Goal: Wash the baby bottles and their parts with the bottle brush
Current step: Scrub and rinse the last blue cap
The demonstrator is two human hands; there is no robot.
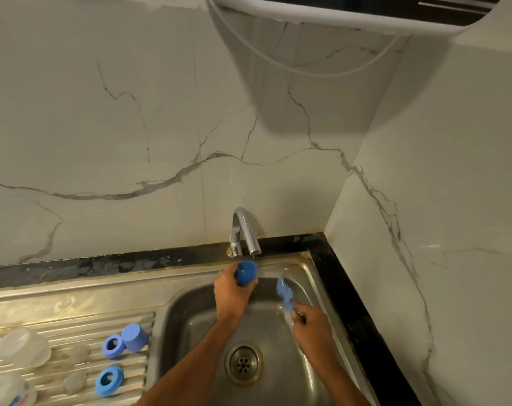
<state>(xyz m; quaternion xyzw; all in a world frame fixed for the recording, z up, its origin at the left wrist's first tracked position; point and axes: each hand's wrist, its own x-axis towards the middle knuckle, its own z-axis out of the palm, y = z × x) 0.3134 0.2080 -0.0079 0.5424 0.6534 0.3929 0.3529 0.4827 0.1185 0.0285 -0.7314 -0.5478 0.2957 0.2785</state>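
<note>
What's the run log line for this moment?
left hand: holds blue plastic cap under steel tap | right hand: holds blue bottle brush | over sink

At the lower left of your frame, the steel drainboard (73, 306) carries a blue cap (134, 337), two blue collar rings (113, 346) (109, 381), two clear teats (79, 353) (74, 382), and two clear bottles (23, 347) (8, 389) at the far-left edge. The sink basin (190, 306) adjoins it on the right.

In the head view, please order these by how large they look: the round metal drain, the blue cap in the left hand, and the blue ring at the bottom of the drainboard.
1. Round metal sink drain, clearly largest.
2. Blue plastic ring on the ribbed drainboard and blue plastic cap held under the tap look alike; the ring lies nearer the camera, so no ranking.
</note>
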